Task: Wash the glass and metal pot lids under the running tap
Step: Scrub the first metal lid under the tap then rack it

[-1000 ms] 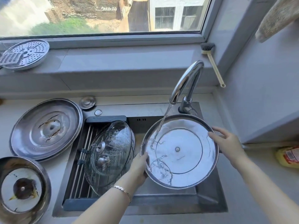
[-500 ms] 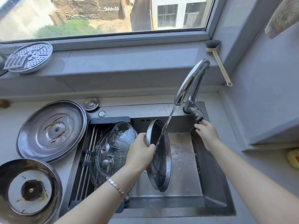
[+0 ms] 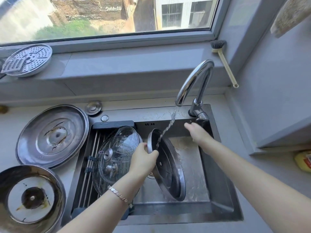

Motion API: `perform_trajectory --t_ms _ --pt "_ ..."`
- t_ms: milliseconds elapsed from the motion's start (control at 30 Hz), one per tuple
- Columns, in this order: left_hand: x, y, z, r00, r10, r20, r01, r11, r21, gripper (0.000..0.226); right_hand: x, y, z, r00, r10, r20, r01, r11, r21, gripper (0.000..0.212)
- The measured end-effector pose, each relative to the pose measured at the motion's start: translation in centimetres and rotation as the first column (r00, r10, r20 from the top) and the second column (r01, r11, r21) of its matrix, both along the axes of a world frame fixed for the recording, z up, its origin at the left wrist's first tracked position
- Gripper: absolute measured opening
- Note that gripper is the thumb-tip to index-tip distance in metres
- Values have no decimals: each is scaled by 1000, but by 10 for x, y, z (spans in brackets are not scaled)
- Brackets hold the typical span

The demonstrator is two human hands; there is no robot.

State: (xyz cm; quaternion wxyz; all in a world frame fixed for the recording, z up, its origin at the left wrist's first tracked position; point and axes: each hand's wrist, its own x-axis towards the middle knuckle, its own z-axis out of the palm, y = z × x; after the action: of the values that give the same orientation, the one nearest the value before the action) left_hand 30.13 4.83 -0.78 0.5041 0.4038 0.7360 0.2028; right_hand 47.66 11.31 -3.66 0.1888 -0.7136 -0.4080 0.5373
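My left hand grips the rim of a round metal lid, held nearly on edge over the sink. Water from the curved tap runs down onto the lid's upper rim. My right hand hovers just left of the tap's lever, fingers stretched out and holding nothing. Two glass lids lie stacked on the rack in the sink's left half. On the counter to the left sit a large metal lid and another stained metal lid.
A perforated steamer plate rests on the windowsill at the left. A dish brush leans in the sill's right corner. A small metal cap lies behind the sink. A yellow bottle sits on the right counter.
The right hand let go of the lid and went to the tap lever, then drew slightly left of it. The left hand turned the lid from facing up to nearly on edge.
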Motion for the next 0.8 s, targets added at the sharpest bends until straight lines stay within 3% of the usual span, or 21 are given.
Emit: perform_trajectory --t_ms 67,133,233,333,400,500,633,800 --pt "1 0 2 994 82 68 -79 996 -43 29 -14 -31 14 952 305 10 -304 952 -29 50" --pt "3 2 2 978 166 125 -155 984 -89 42 -29 -63 24 877 478 -54 -480 875 -56 55" --pt "9 1 5 952 216 215 -186 971 -151 34 -36 -91 24 849 527 46 -529 847 49 53" --pt "15 -3 15 930 173 323 -144 983 -113 37 -32 -99 24 863 465 195 -502 834 231 26" --pt "16 -6 19 918 120 378 -106 993 -58 35 -24 -102 21 926 324 195 -375 854 361 14" --pt "10 -13 18 948 36 318 -44 999 19 28 -4 -105 6 1000 -3 -15 9 905 425 9" --pt "-6 -29 10 974 20 228 -20 1000 -2 18 15 -118 -23 895 -386 -223 431 878 210 8" --pt "-24 -43 -6 985 87 146 -76 994 -78 17 21 -125 -32 802 -520 -295 571 812 120 14"
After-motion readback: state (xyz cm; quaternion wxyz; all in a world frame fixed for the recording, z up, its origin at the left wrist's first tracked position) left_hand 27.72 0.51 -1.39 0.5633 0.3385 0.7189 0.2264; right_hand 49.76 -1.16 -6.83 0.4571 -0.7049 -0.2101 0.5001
